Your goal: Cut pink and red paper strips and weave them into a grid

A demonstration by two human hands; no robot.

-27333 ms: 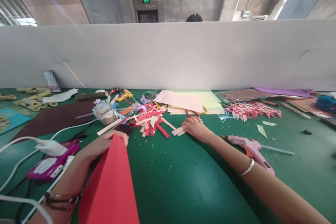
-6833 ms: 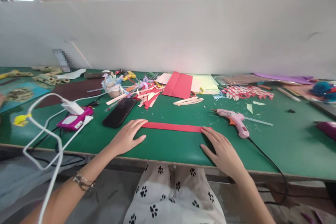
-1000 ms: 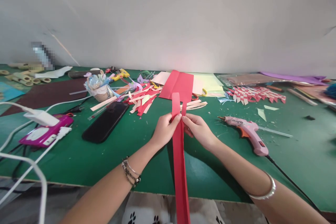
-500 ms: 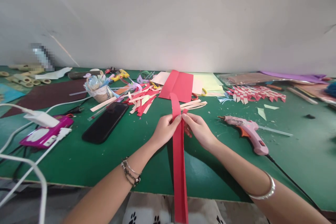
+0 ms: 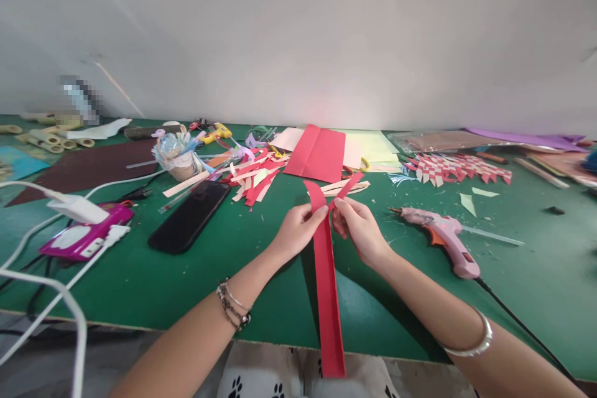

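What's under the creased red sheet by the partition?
Pale pink paper pokes out left and right from under the red sheet. Anything wholly beneath is covered, so I can't tell.

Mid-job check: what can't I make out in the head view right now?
All in the head view:
Left hand: fingertips hidden behind the long red paper strip.
Yellow ring-shaped handle: whatever it joins is covered by pale paper sheets.
Fuzzy blue yarn: cut off by the right edge.
Slanted object by the white partition: pixelated, unidentifiable.
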